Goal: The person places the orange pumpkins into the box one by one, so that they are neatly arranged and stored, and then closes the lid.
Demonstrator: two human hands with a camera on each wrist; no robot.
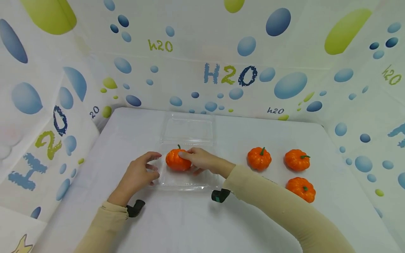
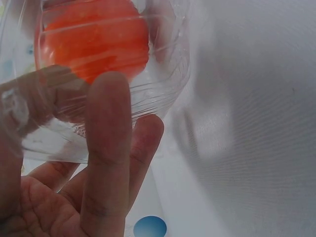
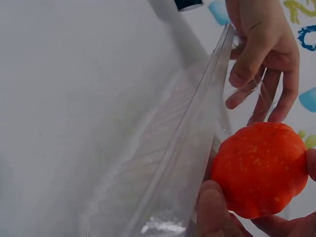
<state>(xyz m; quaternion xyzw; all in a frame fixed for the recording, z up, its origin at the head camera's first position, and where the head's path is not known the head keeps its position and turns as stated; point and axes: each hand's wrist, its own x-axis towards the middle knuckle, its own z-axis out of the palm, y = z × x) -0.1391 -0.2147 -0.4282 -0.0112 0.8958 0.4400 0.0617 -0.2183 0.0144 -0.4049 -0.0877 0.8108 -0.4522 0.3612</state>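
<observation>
A small orange pumpkin (image 1: pixel 178 160) with a green stem is in the left part of a clear plastic box (image 1: pixel 186 183). My right hand (image 1: pixel 204 160) grips it from the right, thumb on the upper side; the right wrist view shows fingertips (image 3: pixel 212 210) on both sides of the pumpkin (image 3: pixel 261 170). At the box's left side is my left hand (image 1: pixel 137 175), fingers spread and slightly bent. In the left wrist view its fingers (image 2: pixel 108 148) are close against the clear wall, with the pumpkin (image 2: pixel 94 42) visible through the plastic. Whether they press the wall I cannot tell.
Three more orange pumpkins stand to the right on the white table: one nearer the box (image 1: pixel 259 159), one farther right (image 1: pixel 296 160), one in front (image 1: pixel 301 189), partly behind my right sleeve. The box's lid (image 1: pixel 190 128) lies folded back. A patterned curtain (image 1: pixel 190 77) surrounds the table.
</observation>
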